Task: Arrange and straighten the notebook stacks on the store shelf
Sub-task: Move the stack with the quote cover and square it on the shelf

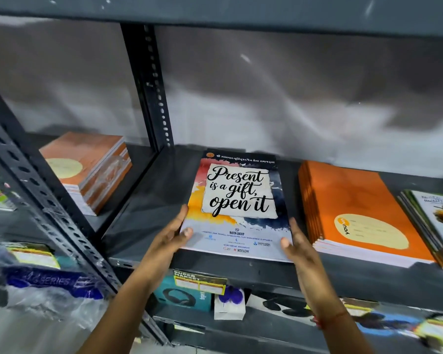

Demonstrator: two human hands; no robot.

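A colourful notebook [238, 200] with "Present is a gift, open it" on its cover lies flat on the dark metal shelf [149, 190], its near edge at the shelf's front lip. My left hand [172, 236] grips its lower left corner, thumb on the cover. At the lower right corner, my right hand [296, 241] presses against the notebook's side edge with the thumb touching the cover. An orange notebook stack [356, 208] sits just to the right. On the neighbouring bay to the left rests a brown-orange stack [87, 169].
A slotted upright post [151, 93] divides the bays, and another slanted post [49, 208] runs down at the left. More notebooks [435, 215] lie at the far right edge. Boxed goods [184, 295] and plastic-wrapped packs [49, 284] fill the lower shelves.
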